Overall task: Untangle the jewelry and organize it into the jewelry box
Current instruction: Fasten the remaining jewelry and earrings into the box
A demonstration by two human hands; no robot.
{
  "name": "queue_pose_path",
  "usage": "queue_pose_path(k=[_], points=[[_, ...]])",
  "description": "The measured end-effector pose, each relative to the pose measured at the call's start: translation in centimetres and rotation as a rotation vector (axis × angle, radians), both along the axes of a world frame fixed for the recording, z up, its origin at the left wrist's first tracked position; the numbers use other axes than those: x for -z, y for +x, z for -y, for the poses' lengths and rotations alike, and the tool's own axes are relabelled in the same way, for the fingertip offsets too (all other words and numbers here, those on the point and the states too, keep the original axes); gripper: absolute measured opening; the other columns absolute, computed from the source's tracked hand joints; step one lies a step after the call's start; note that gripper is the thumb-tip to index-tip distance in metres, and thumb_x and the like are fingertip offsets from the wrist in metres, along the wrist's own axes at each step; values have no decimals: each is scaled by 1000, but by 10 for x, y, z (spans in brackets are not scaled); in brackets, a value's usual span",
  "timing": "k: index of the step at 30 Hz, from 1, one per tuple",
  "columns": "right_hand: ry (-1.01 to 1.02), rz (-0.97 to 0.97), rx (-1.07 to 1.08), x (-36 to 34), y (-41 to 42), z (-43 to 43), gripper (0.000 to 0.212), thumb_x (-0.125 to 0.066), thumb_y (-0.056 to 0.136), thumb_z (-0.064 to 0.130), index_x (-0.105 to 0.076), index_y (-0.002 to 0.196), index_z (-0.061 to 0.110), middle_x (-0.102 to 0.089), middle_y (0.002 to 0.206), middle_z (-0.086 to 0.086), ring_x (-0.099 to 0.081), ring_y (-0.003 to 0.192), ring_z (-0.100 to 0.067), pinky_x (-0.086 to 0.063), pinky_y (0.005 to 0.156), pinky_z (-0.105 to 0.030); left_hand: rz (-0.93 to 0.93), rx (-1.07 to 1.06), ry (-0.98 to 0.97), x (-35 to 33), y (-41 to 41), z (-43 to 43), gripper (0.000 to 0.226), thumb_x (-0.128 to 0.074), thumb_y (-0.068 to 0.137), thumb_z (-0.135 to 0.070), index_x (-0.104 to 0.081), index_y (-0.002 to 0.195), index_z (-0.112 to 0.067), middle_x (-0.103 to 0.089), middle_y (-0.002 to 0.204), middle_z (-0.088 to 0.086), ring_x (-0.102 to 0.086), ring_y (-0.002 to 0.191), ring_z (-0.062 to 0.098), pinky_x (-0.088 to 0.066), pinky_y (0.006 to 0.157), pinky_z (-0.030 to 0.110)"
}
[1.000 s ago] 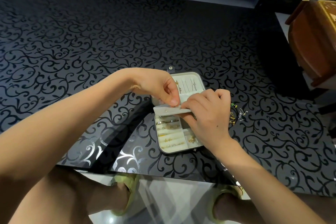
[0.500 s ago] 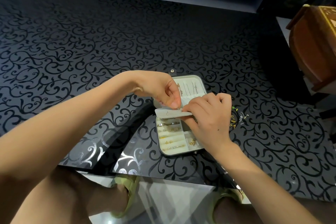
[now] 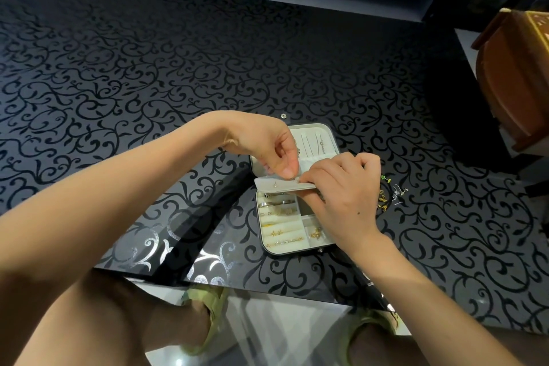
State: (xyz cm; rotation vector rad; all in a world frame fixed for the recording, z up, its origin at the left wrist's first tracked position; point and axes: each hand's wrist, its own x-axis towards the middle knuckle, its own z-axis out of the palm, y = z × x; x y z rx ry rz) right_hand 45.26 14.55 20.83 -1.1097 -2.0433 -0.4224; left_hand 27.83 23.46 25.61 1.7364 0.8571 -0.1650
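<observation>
Little has moved: the view has drifted a touch and both hands stay at the same spot over the jewelry box (image 3: 269, 247), which lies open on the patterned table (image 3: 148, 68), lid (image 3: 326, 131) on the far side.

The left hand (image 3: 267, 145) has thumb and forefinger pressed together on a small piece (image 3: 292, 179) at the flap's far edge. It's too fine to identify, probably an earring post.

The right hand (image 3: 344, 196) has its fingers curled round the right end of the flap (image 3: 267, 186), steadying it.

The flap sits across the box between lid and tray, and its long axis runs left to right. Its face is tilted up toward the person, and one stud (image 3: 275, 184) is already on it near the left end.

Key relation: the flap lies directly on the near side of the left fingertips, touching or almost touching. The pinched piece points down and near into the flap, across the flap's long axis. The left hand is the nearer one for seating it, and the right only braces.

Loose earrings (image 3: 389, 196) wait on the table just right of the box, closer to the right hand.
</observation>
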Motion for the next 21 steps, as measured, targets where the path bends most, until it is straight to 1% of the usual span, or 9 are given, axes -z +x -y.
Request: queue_pose_path(k=[3, 5, 8, 10, 11, 13, 18, 21], points=[[-2, 5, -7, 0, 0, 0, 17, -60, 79, 9, -67, 66, 16, -62, 64, 6, -52, 56, -22, -26, 67, -34, -24, 13, 2, -2, 2, -1, 11, -72, 79, -10, -71, 79, -21, -68, 80, 2, -59, 80, 20, -48, 92, 42], [-2, 5, -11, 0, 0, 0, 16, -61, 79, 10, -67, 66, 16, -62, 64, 6, -52, 57, -22, -26, 67, -34, -45, 27, 5, -4, 4, -2, 10, -72, 79, -12, -71, 79, -21, -69, 78, -3, -61, 78, 15, -49, 90, 37], [-13, 7, -18, -1, 1, 0, 13, -64, 77, 10, -68, 66, 16, -62, 65, 7, -52, 57, -22, -25, 68, -33, -108, 64, 58, -8, 8, -4, 7, -73, 79, -16, -70, 80, -23, -67, 69, -18, -59, 69, -4, -48, 80, 19], [-23, 15, -16, -1, 1, -1, 9, -68, 73, 9, -68, 66, 16, -62, 65, 7, -52, 57, -22, -24, 69, -32, -144, 92, 101, -12, 11, -5, 7, -73, 79, -18, -69, 80, -23, -66, 65, -24, -58, 66, -10, -43, 70, 6], [-24, 19, -16, -1, 2, -1, 8, -70, 71, 9, -68, 66, 15, -62, 65, 7, -52, 57, -22, -24, 69, -32, -157, 107, 114, -13, 13, -7, 6, -73, 79, -18, -69, 80, -22, -65, 64, -26, -58, 65, -12, -41, 67, 3], [-27, 25, -18, -1, 1, -1, 8, -72, 70, 9, -68, 66, 15, -62, 65, 7, -52, 57, -22, -23, 69, -32, -188, 129, 136, -15, 17, -9, 6, -74, 78, -20, -69, 79, -23, -65, 63, -26, -57, 65, -13, -38, 64, 1], [-35, 23, -16, -1, 2, -3, 11, -76, 67, 8, -68, 66, 16, -63, 66, 7, -52, 58, -21, -23, 69, -31, -233, 168, 156, -18, 24, -12, 9, -75, 77, -18, -69, 76, -25, -64, 62, -23, -57, 63, -13, -39, 61, 1], [-31, 12, -10, 0, 2, -1, 10, -72, 73, 12, -68, 65, 16, -63, 66, 8, -52, 58, -21, -22, 70, -31, -252, 191, 183, -18, 28, -12, 8, -75, 78, -17, -70, 77, -23, -63, 61, -24, -56, 62, -13, -40, 61, 1]])
